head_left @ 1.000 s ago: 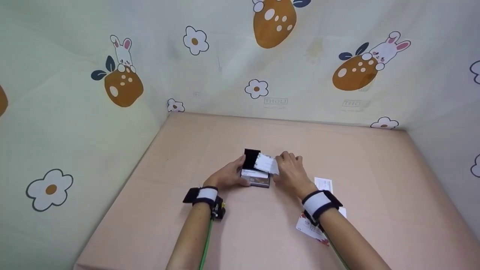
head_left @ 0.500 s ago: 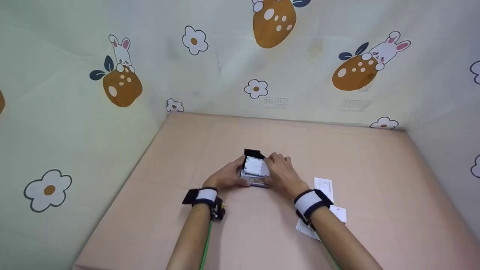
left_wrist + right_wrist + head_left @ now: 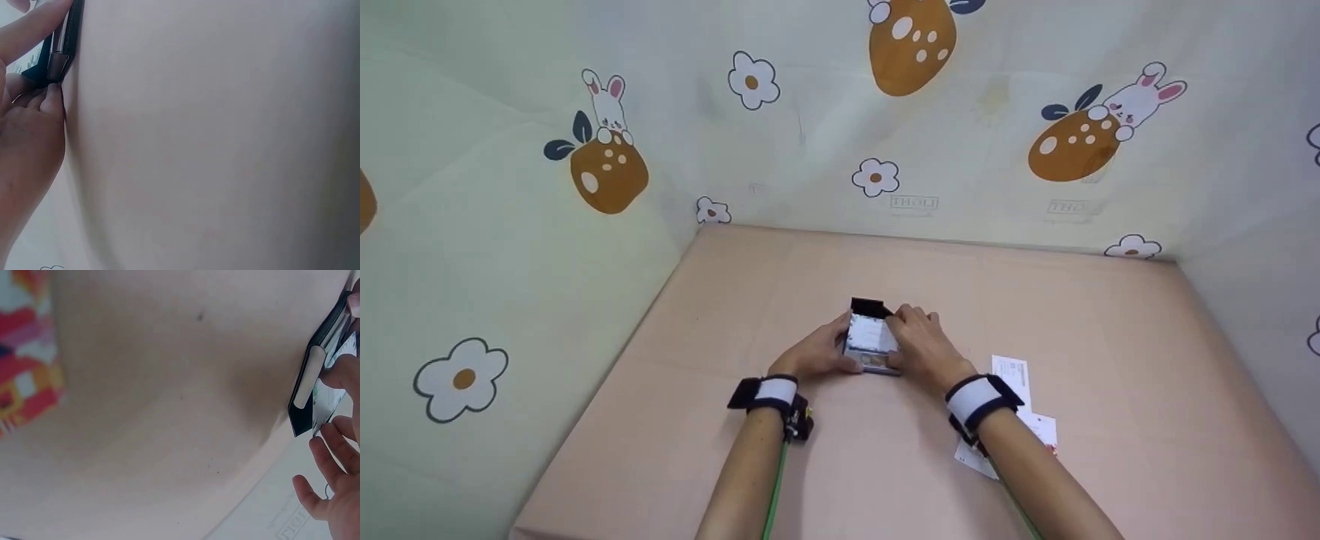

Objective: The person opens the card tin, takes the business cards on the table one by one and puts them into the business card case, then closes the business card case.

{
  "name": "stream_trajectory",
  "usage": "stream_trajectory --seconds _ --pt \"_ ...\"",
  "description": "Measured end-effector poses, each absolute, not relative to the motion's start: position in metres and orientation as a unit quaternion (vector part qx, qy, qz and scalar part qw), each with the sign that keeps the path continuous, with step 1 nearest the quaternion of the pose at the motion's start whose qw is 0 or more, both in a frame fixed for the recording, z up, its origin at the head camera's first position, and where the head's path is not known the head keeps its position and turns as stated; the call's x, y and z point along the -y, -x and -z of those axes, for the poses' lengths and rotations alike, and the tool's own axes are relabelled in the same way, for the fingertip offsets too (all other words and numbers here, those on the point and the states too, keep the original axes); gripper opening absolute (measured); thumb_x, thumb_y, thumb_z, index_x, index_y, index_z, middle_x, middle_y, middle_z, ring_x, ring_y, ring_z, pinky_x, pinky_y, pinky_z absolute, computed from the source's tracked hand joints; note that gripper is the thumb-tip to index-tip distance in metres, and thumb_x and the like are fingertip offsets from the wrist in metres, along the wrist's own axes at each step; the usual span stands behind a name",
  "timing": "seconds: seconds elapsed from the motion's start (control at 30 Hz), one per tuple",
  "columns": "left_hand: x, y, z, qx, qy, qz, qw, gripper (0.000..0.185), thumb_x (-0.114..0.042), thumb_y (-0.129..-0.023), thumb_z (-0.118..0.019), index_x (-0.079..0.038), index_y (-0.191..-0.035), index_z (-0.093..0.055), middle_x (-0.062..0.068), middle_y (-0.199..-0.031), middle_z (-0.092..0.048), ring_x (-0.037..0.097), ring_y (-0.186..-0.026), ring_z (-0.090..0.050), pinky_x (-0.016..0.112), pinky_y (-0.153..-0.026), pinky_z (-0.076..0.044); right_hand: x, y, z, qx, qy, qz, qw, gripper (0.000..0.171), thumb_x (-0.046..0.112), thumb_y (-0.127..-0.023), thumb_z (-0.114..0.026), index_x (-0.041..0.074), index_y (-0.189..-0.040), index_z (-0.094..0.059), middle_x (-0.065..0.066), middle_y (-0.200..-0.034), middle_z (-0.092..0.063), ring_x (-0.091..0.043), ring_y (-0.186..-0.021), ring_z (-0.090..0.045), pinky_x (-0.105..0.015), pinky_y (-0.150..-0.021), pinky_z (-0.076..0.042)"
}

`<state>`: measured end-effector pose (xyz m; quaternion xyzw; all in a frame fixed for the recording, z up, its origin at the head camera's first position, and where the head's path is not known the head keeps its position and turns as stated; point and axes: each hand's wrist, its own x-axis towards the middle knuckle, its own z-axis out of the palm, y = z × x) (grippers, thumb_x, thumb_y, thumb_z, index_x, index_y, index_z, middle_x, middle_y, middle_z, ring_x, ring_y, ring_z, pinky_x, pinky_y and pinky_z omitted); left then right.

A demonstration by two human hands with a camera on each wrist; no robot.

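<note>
One black card case sits open mid-tabletop, with one white card showing in it. Two hands are at it, the left hand and the right hand. Two or three loose cards lie toward the tabletop's right edge; the arm hides part of them.

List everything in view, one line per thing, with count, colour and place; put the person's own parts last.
card case: one, black, open, mid-table between both hands.
card in case: one showing, white, printed, lying in the open case.
loose cards: several, white with red print, on the table by the right forearm.
table: one, pinkish beige.
backdrop: pale sheet with flowers, rabbits and orange fruit, behind and at both sides.
left hand: grips the case's left edge.
right hand: fingers on the card in the case.
</note>
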<state>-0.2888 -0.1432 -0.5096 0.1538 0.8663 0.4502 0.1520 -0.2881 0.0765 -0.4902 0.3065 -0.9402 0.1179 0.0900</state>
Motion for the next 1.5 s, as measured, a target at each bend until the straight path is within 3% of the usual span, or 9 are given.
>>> stream_trajectory --seconds 0.3,0.6,1.07,1.27,1.5 --pt "0.144 0.287 0.511 -0.870 -0.143 -0.445 0.157 0.104 -0.017 -0.083 -0.080 -0.013 -0.162 -0.013 0.006 -0.170 -0.015 0.025 -0.158 -0.011 0.040 -0.130 -0.012 -0.077 0.295 0.487 0.941 -0.311 -0.125 0.049 0.049 0.018 -0.081 -0.081 -0.002 -0.123 -0.065 -0.020 -0.117 -0.061 -0.035 -0.106 -0.059 -0.049 -0.091 -0.049" --pt "0.144 0.292 0.512 -0.872 -0.152 -0.439 0.152 0.108 -0.020 -0.082 -0.083 -0.011 -0.162 -0.011 0.007 -0.170 -0.013 0.025 -0.158 -0.012 0.039 -0.129 -0.013 -0.075 0.300 0.478 0.944 -0.309 -0.117 0.005 0.045 0.016 -0.081 -0.081 -0.004 -0.119 -0.067 -0.024 -0.118 -0.062 -0.039 -0.108 -0.060 -0.061 -0.098 -0.050" --pt "0.144 0.291 0.512 -0.868 -0.149 -0.445 0.161 0.109 -0.021 -0.082 -0.082 -0.016 -0.162 -0.007 0.005 -0.170 -0.012 0.022 -0.158 -0.010 0.039 -0.130 -0.012 -0.074 0.300 0.477 0.946 -0.304 -0.115 -0.010 0.039 0.015 -0.084 -0.079 0.001 -0.119 -0.070 -0.022 -0.119 -0.063 -0.039 -0.110 -0.061 -0.065 -0.100 -0.049" --pt "0.144 0.292 0.511 -0.871 -0.153 -0.441 0.157 0.110 -0.020 -0.082 -0.082 -0.022 -0.162 -0.007 0.001 -0.170 -0.012 0.021 -0.158 -0.011 0.040 -0.130 -0.011 -0.072 0.300 0.475 0.947 -0.297 -0.119 -0.022 0.036 0.010 -0.085 -0.077 0.002 -0.120 -0.071 -0.022 -0.118 -0.064 -0.038 -0.109 -0.060 -0.063 -0.097 -0.051" --pt "0.145 0.292 0.512 -0.861 -0.154 -0.457 0.159 0.110 -0.015 -0.081 -0.083 -0.019 -0.162 -0.008 0.000 -0.170 -0.012 0.021 -0.158 -0.009 0.040 -0.130 -0.010 -0.071 0.296 0.478 0.946 -0.293 -0.134 -0.020 0.032 0.007 -0.089 -0.071 0.002 -0.121 -0.071 -0.021 -0.120 -0.061 -0.038 -0.110 -0.057 -0.057 -0.092 -0.050"
